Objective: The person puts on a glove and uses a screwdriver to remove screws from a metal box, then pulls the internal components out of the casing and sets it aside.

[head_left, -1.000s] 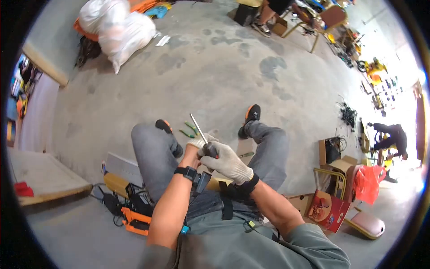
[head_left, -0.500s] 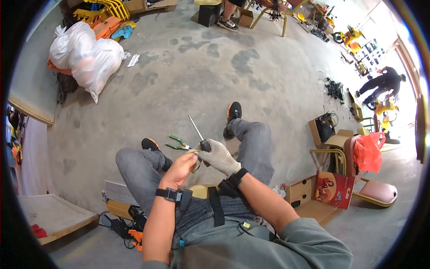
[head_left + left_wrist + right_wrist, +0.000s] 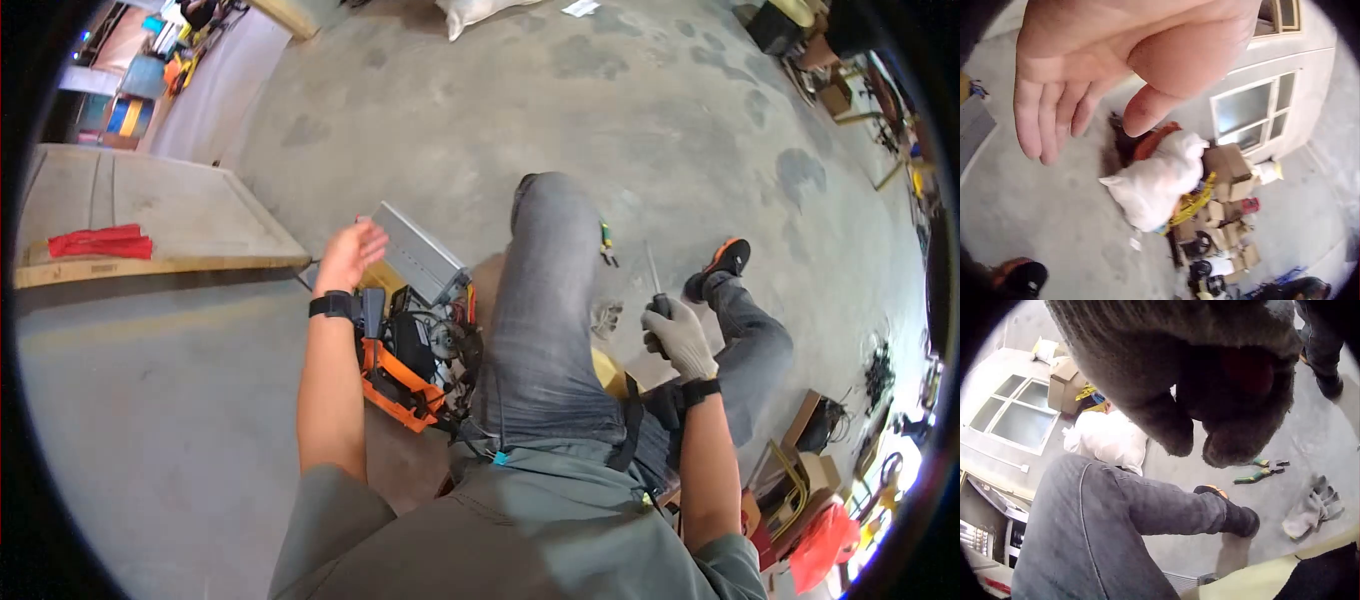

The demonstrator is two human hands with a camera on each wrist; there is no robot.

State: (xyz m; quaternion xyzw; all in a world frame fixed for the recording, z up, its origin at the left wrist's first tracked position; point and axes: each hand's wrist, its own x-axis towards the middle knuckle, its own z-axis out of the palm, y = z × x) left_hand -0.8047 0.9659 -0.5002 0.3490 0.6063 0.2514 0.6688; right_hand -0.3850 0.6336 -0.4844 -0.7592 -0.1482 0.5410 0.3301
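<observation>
My bare left hand [image 3: 350, 255] is held out to the left with its fingers extended and nothing in it. It is near a grey finned metal box [image 3: 415, 255] and a machine with an orange frame [image 3: 400, 390]. In the left wrist view the palm and loosely straight fingers show plainly. My right hand [image 3: 683, 340], in a knitted work glove, grips a screwdriver [image 3: 661, 303] by its dark handle, blade pointing forward. Beyond my left knee lie green-handled pliers [image 3: 606, 240] on the floor. An off-white glove [image 3: 1310, 512] lies on the floor near them.
A low wooden-edged platform [image 3: 170, 200] bearing a red cloth [image 3: 100, 242] stands at the left. White sacks [image 3: 1154, 181] and cardboard boxes [image 3: 1229, 169] are by the wall. At the lower right are a red plastic bag [image 3: 825, 545] and a carton.
The glove has come off my left hand and lies on the floor. That hand has parted from the right and swung left, as the head view turned left. The right hand keeps the screwdriver.
</observation>
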